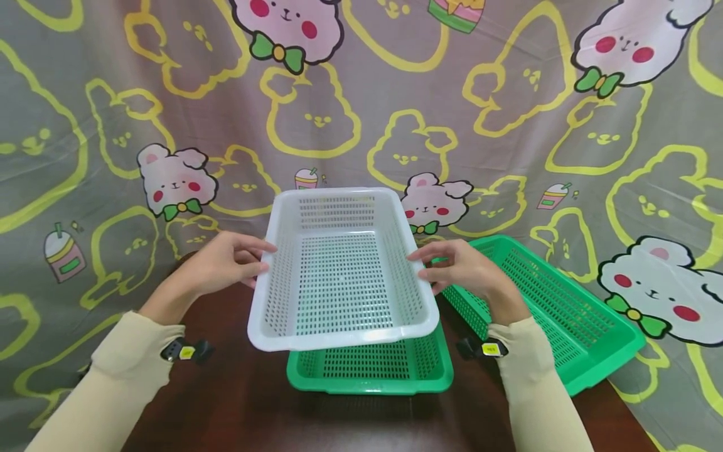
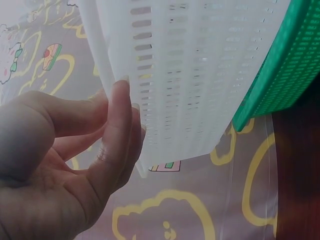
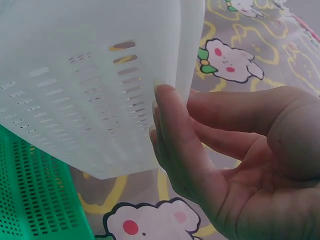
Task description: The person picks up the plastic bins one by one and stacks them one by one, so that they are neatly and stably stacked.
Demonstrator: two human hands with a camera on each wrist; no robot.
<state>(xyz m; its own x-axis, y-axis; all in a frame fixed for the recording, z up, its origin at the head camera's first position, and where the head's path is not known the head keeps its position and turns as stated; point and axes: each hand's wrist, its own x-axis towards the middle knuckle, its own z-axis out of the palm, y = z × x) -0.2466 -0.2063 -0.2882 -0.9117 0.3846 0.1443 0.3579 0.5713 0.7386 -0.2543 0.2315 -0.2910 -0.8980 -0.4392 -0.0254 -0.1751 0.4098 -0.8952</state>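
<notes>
We have the white basket [image 1: 343,276] up in front of us, over the lower green basket [image 1: 369,385]. It has lots of little slots in its floor and walls. It looks like thin plastic, so we think it is light and easy to lift with just our fingers. The walls look stiff, but they may bend a bit if we squeeze hard. It looks smooth and shiny, so it could slip if we pinch too softly. We don't think a small bump would break it.

A good place to hold it is the rim, about midway along each side, and that is where our hands are. The left hand [image 1: 223,263] pinches the rim on the white basket's left, and the right hand [image 1: 463,269] pinches the rim on its right, with thumb and fingers. The hands are well apart, with the white basket between them.

The lower green basket sits below the white basket and pokes out toward us. We can't tell if the two touch. The side green basket [image 1: 556,295] is to the right of the white basket, turned at a slant. Below the white basket is a dark brown surface [image 1: 226,383], and behind it hangs a cloth [image 1: 350,169] with bunnies.
</notes>
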